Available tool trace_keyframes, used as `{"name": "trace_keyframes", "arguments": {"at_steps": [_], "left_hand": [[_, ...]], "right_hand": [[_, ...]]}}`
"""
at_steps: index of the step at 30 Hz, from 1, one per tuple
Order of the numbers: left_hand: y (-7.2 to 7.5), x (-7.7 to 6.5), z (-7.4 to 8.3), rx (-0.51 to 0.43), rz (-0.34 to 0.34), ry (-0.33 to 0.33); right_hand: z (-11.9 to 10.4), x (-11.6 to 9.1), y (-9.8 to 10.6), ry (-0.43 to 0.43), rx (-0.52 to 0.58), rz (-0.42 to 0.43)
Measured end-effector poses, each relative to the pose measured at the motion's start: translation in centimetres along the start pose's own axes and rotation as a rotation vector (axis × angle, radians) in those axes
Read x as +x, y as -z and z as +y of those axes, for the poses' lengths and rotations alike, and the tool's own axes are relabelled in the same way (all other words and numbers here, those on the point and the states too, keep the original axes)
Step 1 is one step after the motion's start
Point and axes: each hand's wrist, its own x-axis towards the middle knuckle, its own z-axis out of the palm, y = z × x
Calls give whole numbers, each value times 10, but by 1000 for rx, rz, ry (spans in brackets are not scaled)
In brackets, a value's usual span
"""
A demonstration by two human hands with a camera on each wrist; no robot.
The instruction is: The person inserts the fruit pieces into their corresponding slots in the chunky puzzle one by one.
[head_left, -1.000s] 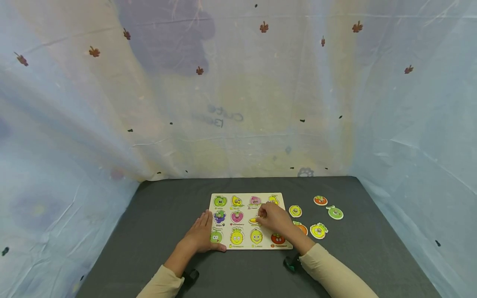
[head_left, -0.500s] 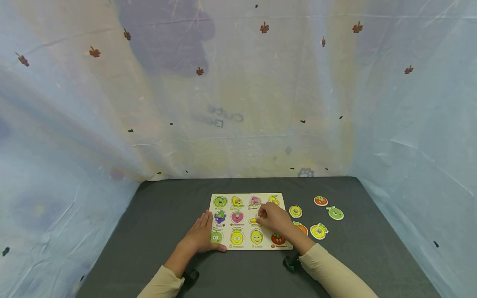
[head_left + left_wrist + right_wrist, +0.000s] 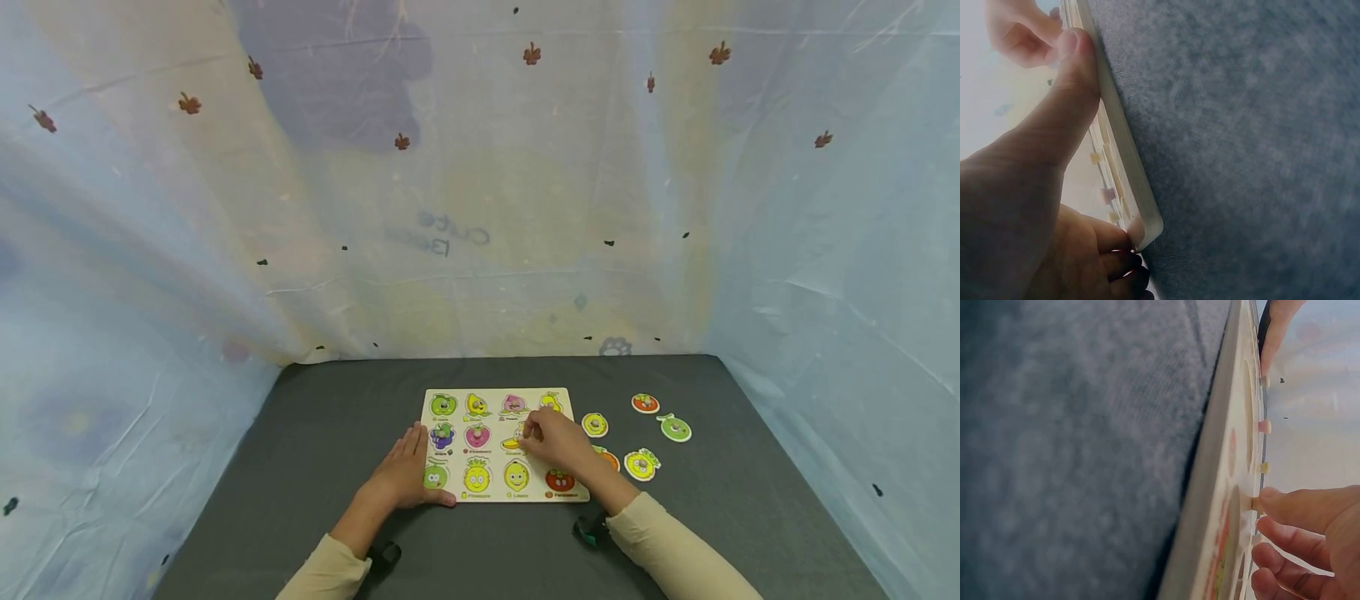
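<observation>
A pale wooden fruit puzzle board [image 3: 495, 420] with rows of pictured fruits lies on the dark table. Across its left edge rests my left hand [image 3: 403, 473], fingers straight and thumb along the front edge; the left wrist view shows that thumb [image 3: 1079, 81] against the rim. My right hand [image 3: 553, 437] is over the right half of the board and pinches the small knob [image 3: 1255, 503] of a yellow banana puzzle piece [image 3: 512, 444] between thumb and fingers. The hand hides part of that piece and the spots beside it. Other knobs, such as a pink one [image 3: 1264, 426], stick up from the board.
Right of the board lie several loose fruit pieces: a round yellow one [image 3: 595, 425], a red one [image 3: 645, 403], a green one [image 3: 676, 428], a yellow one [image 3: 642, 465] and an orange one [image 3: 609, 457] partly behind my right wrist. A patterned curtain [image 3: 480, 208] surrounds the dark table [image 3: 345, 417].
My right hand has shifted very slightly to the right, and a little more of the yellow banana piece shows. The left hand and the board stay where they were.
</observation>
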Motion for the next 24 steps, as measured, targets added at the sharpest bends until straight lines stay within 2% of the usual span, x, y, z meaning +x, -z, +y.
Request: {"name": "trace_keyframes", "arguments": {"at_steps": [7,20,24], "left_hand": [[-1,2,-1,7,-1,7],[-1,2,-1,10,0,10],[0,1,0,6,-1,9]], "right_hand": [[6,-7,7,26,-7,37],[12,-23,28,-101,20,37],[17,-27,34,-117,5,38]]}}
